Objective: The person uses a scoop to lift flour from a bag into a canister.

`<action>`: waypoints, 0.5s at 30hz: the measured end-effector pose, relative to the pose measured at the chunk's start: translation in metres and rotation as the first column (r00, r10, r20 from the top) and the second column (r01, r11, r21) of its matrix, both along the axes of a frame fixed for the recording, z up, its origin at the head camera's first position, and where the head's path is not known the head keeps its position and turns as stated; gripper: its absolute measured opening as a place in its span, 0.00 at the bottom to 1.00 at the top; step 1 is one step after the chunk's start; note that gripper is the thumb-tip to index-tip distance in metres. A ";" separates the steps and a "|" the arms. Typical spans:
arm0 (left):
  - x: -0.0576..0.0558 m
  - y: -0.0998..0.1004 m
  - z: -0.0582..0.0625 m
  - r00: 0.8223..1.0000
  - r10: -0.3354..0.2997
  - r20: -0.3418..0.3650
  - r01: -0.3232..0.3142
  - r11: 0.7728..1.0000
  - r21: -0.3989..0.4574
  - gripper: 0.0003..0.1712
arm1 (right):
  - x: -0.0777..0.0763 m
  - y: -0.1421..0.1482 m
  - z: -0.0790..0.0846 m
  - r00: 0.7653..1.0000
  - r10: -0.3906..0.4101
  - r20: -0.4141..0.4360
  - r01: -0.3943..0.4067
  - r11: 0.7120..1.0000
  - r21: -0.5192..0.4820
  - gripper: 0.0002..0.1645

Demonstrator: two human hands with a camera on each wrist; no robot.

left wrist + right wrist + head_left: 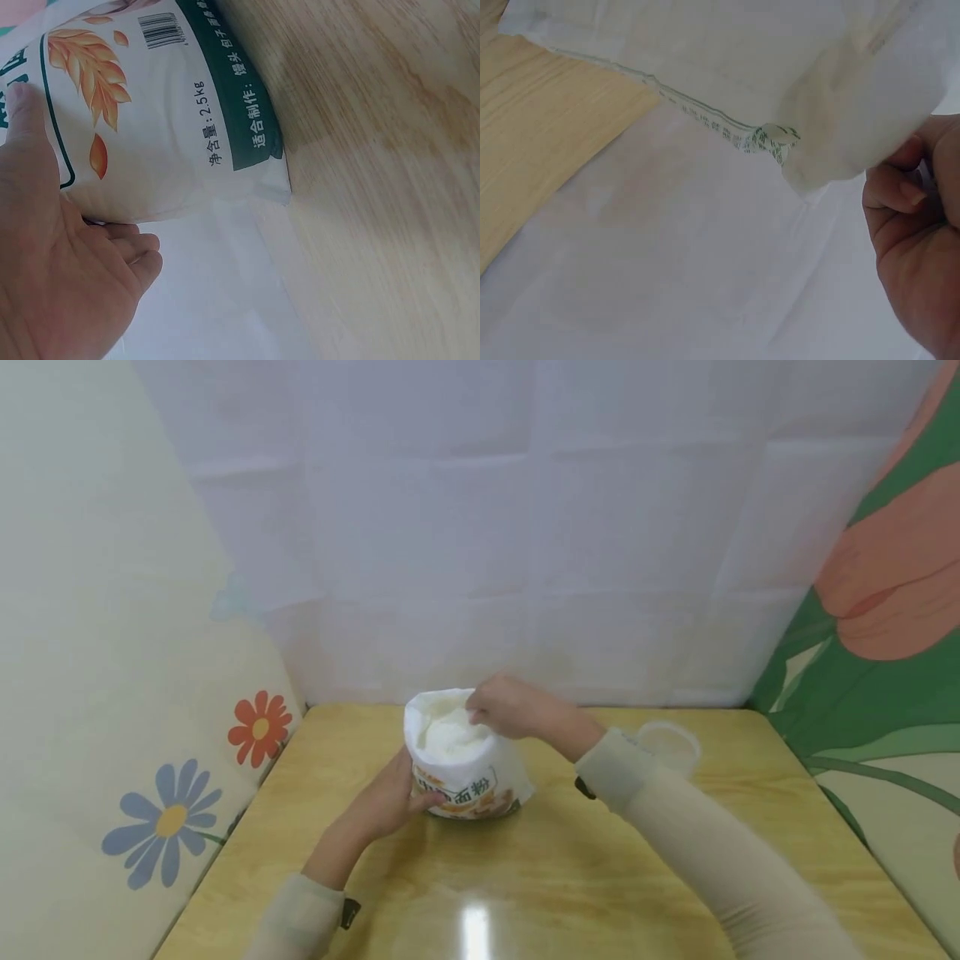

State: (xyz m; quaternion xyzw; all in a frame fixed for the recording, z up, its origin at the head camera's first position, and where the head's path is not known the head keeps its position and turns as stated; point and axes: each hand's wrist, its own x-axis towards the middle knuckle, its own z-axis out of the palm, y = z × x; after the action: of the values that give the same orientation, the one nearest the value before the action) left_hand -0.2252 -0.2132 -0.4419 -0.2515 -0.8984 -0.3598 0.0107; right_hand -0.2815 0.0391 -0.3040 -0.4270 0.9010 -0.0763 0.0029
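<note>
An opened white flour bag (468, 781) stands upright on the wooden table, white flour (453, 732) showing through its mouth. My left hand (386, 793) grips the bag low on its left side, thumb across the printed front. In the left wrist view, that hand's fingers curl against the bag's side, close to a printed wheat ear (90, 75). My right hand (513, 706) is at the right of the mouth and pinches the bag's rim. From the right wrist, the curled fingers (892, 191) show at the edge of the bag's translucent top (847, 112).
A clear container with a round rim (693, 739) stands on the table to the right, partly hidden by my right sleeve (675, 810). A white cloth (540, 568) hangs behind the table's (360, 735) back edge. Flower-patterned walls flank both sides.
</note>
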 end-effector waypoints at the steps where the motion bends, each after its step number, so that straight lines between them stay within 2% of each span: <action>1: 0.000 -0.001 -0.001 1.000 -0.001 0.006 0.001 1.000 0.003 0.59 | 0.000 -0.001 -0.001 1.000 0.008 0.000 -0.008 1.000 -0.004 0.10; 11: 0.000 -0.001 -0.003 0.999 -0.010 -0.031 0.010 1.000 -0.006 0.61 | 0.002 0.007 -0.003 0.996 -0.055 0.065 0.061 0.993 -0.098 0.11; 15: 0.001 -0.003 -0.003 1.000 -0.005 -0.025 0.005 1.000 -0.017 0.62 | 0.000 0.012 -0.005 0.998 -0.037 0.058 0.045 0.988 -0.145 0.11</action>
State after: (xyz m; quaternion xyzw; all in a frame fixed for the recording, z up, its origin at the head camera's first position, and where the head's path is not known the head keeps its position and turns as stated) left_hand -0.2247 -0.2162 -0.4448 -0.2583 -0.9006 -0.3490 0.0187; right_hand -0.2811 0.0507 -0.3093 -0.4051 0.9012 -0.1538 -0.0050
